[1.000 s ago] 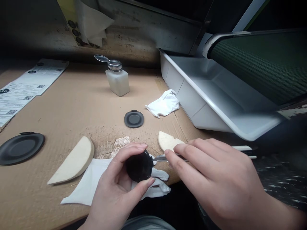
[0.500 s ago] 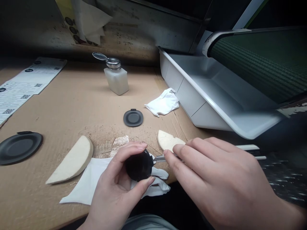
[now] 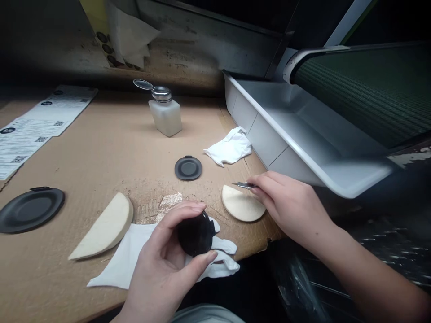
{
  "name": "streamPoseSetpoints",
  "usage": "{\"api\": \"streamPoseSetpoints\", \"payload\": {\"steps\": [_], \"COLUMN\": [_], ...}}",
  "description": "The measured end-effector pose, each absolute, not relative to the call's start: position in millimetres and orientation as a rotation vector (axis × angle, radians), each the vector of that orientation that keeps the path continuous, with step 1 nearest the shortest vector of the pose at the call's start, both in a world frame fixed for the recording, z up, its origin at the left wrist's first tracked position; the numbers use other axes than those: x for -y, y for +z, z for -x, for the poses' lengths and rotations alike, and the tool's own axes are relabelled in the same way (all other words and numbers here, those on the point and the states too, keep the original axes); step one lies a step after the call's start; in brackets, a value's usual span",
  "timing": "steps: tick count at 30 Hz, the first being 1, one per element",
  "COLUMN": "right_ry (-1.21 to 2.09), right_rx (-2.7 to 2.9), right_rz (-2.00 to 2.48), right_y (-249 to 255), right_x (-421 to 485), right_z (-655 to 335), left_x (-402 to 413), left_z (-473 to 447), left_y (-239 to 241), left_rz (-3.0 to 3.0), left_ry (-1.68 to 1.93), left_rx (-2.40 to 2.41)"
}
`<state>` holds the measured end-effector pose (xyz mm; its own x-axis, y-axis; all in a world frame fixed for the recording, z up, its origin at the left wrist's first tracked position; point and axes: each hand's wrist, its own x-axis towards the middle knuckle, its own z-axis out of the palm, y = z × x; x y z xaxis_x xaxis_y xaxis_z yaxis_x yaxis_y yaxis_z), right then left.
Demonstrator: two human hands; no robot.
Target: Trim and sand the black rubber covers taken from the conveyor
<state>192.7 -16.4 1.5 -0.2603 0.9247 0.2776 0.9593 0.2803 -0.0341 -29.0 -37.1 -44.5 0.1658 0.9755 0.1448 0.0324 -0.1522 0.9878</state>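
My left hand [image 3: 164,264] pinches a small round black cap [image 3: 195,234] between thumb and fingers, just above a white cloth [image 3: 134,253] at the near edge of the cardboard-covered bench [image 3: 101,148]. My right hand [image 3: 289,206] is closed on thin metal tweezers [image 3: 243,185]; their tip points left over a cream half-round foam pad [image 3: 241,205], to the right of the cap.
A second cream pad [image 3: 106,226] lies left of the cloth. A small grey lid [image 3: 188,168], a large black lid [image 3: 29,210], a dispenser bottle [image 3: 164,112], a crumpled white cloth [image 3: 230,147] and printed label sheets [image 3: 30,130] lie on the bench. A white tray [image 3: 303,134] stands at right.
My right hand has drawn the tweezers away from the black cap, back and to the right, over the cream pad. The left hand keeps the cap where it was.
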Motion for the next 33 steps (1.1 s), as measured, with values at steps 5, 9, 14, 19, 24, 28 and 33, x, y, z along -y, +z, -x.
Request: {"api": "streamPoseSetpoints", "payload": {"steps": [5, 9, 14, 19, 24, 28, 33], "right_ry": [-0.234, -0.239, -0.13, 0.196, -0.021, -0.282, -0.319], "right_rx": [2.257, 2.223, 2.174, 2.173, 2.192, 2.226, 2.171], "right_rz": [1.851, 1.767, 1.637, 1.253, 1.118, 1.045, 0.991], "right_y": [-31.6, -41.0, -26.6, 3.5, -9.4, -21.7, -5.8], "right_x": [-6.3, -7.4, 5.7, 35.7, 54.0, 58.3, 57.4], "right_z": [-198.6, -191.7, -189.3, -166.6, -133.7, -127.4, -140.0], "left_x": [36.0, 35.8, 35.8, 34.8, 34.7, 34.0, 33.7], "left_z": [31.0, 32.4, 33.2, 32.5, 33.9, 33.0, 27.9], "left_y": [-43.8, -43.0, -43.4, -47.7, -52.4, -51.0, -42.5], "left_rz": [-1.326, -1.282, -1.26, -1.269, -1.218, -1.143, -0.884], "left_ry": [1.197, 1.18, 1.17, 1.185, 1.241, 1.259, 1.307], "left_rx": [-0.951, -0.919, -0.892, -0.861, -0.835, -0.803, -0.772]}}
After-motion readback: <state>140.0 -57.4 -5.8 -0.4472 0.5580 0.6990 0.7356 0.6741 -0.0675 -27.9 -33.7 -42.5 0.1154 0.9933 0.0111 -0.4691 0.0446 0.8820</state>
